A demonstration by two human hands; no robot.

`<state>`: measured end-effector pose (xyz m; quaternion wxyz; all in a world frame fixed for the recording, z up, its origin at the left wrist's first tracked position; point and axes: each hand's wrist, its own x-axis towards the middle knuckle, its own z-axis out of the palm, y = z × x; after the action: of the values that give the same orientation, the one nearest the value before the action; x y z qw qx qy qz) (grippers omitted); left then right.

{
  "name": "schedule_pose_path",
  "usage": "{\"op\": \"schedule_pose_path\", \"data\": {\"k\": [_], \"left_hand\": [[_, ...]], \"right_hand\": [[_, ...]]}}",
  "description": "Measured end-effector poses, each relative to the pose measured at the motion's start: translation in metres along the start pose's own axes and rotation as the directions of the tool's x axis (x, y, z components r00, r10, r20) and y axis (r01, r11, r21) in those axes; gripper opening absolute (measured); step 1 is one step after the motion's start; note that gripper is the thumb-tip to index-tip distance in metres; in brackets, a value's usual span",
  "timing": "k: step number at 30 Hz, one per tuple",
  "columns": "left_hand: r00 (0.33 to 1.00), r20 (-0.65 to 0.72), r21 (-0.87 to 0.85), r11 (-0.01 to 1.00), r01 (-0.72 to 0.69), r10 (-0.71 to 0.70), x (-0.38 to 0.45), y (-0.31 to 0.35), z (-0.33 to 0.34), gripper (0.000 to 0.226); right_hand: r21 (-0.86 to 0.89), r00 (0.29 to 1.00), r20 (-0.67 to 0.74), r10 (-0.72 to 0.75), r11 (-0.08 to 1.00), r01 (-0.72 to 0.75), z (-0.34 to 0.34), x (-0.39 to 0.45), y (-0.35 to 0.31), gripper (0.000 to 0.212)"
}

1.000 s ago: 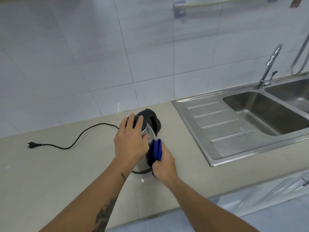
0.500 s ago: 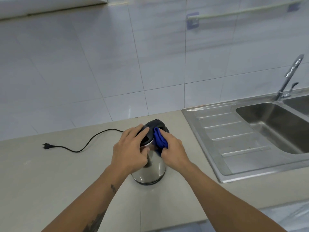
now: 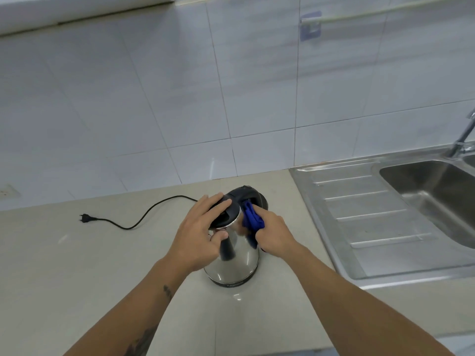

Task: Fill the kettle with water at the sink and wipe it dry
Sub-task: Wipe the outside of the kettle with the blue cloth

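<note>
A steel kettle [image 3: 237,263] with a black lid and handle stands upright on the beige counter [image 3: 77,265]. My left hand [image 3: 199,233] grips its top, fingers over the black lid and thumb against the steel wall. My right hand [image 3: 276,233] is closed on a blue cloth [image 3: 253,218] and presses it against the kettle's upper right side, just under the handle. The kettle's left side is hidden by my left hand.
A black power cord with its plug [image 3: 86,218] lies on the counter to the left of the kettle. A steel sink [image 3: 421,191] with a ribbed drainboard [image 3: 359,214] and a tap [image 3: 462,137] sits to the right. A white tiled wall stands behind.
My right hand carried the blue cloth from the kettle's lower side up to its top near the handle. My left hand kept its hold on the lid. The camera view shifted left and up.
</note>
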<state>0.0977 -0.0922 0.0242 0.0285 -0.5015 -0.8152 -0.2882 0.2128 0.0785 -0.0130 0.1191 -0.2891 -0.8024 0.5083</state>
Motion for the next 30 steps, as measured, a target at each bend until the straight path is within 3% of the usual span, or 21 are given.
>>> {"op": "schedule_pose_path", "data": {"k": [4, 8, 11, 14, 20, 25, 30], "left_hand": [[0.994, -0.088, 0.048, 0.997, 0.062, -0.058, -0.003, 0.019, 0.016, 0.065], [0.972, -0.168, 0.223, 0.954, 0.199, -0.163, 0.000, 0.062, 0.041, 0.061], [0.956, -0.169, 0.268, 0.922, 0.278, -0.239, 0.009, 0.083, 0.051, 0.057], [0.951, -0.131, 0.266, 0.914, 0.307, -0.281, 0.013, 0.094, 0.053, 0.056], [0.991, 0.111, 0.165, 0.985, 0.050, -0.069, 0.010, 0.065, 0.010, 0.074], [0.939, 0.299, 0.281, 0.924, -0.258, 0.171, 0.017, 0.026, -0.010, 0.091], [0.927, 0.296, 0.233, 0.924, -0.302, 0.228, 0.020, 0.015, -0.003, 0.100]], "right_hand": [[0.072, 0.997, -0.025, -0.068, 0.995, 0.070, -0.008, -0.026, 0.013, 0.076], [0.101, 0.997, -0.071, -0.017, 0.995, 0.024, -0.020, -0.041, 0.033, 0.067], [0.107, 0.985, -0.171, -0.022, 0.993, 0.041, -0.012, -0.058, 0.038, 0.065], [0.076, 0.966, -0.250, -0.071, 0.993, 0.093, 0.009, -0.077, 0.043, 0.078], [0.123, 0.971, -0.239, 0.003, 0.992, 0.028, -0.013, -0.082, 0.030, 0.052], [0.096, 0.954, -0.289, -0.086, 0.988, 0.118, -0.010, -0.071, 0.015, 0.070], [0.018, 0.944, -0.325, -0.064, 0.997, 0.073, 0.000, -0.082, 0.017, 0.069]]}}
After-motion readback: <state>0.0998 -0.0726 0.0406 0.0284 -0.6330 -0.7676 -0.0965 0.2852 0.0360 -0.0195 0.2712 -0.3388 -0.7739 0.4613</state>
